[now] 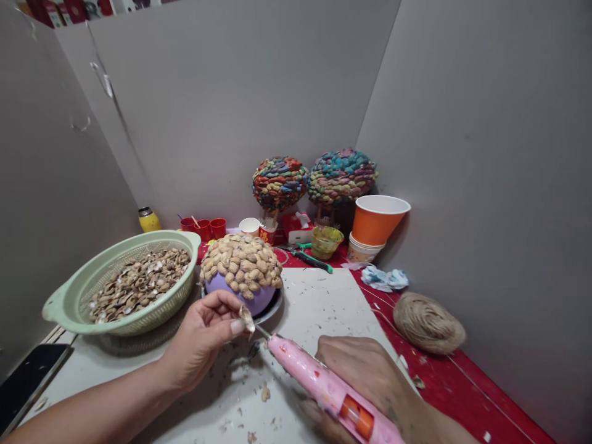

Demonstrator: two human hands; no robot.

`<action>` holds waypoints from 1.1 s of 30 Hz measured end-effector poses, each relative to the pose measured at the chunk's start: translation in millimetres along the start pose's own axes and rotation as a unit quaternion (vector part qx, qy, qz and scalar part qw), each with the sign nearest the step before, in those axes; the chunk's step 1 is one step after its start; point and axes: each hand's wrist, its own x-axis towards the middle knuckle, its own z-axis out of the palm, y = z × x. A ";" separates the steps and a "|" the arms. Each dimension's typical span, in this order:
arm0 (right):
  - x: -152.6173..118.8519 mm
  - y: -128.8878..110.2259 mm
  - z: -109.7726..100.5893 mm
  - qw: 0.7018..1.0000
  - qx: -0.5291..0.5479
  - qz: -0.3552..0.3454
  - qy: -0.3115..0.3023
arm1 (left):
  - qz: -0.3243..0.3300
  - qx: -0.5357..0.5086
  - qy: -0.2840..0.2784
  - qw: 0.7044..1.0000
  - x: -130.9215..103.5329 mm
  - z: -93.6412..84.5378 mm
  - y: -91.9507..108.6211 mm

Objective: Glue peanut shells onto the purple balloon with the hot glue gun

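One peanut shell (247,319), likely light and brittle, best edge-held, is pinched by the left hand (201,339); the right hand (370,369) closes round the pink glue gun (311,377).

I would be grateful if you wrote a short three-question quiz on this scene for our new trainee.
1. What does the left hand pinch near the tip of the pink glue gun?
2. True or false: the peanuts hide every part of the purple ball.
3. Which lies to the right of the white board: (a) the yellow bottle, (b) the ball of twine, or (c) the phone?

Key:
1. A piece of shell; the right hand holds the gun.
2. False; its lower part shows bare.
3. (b)
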 end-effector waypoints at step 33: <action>5.0 -2.4 -0.7 0.999 -0.008 -0.032 0.023 | -0.020 0.049 -0.016 0.998 -2.7 -8.7 -17.0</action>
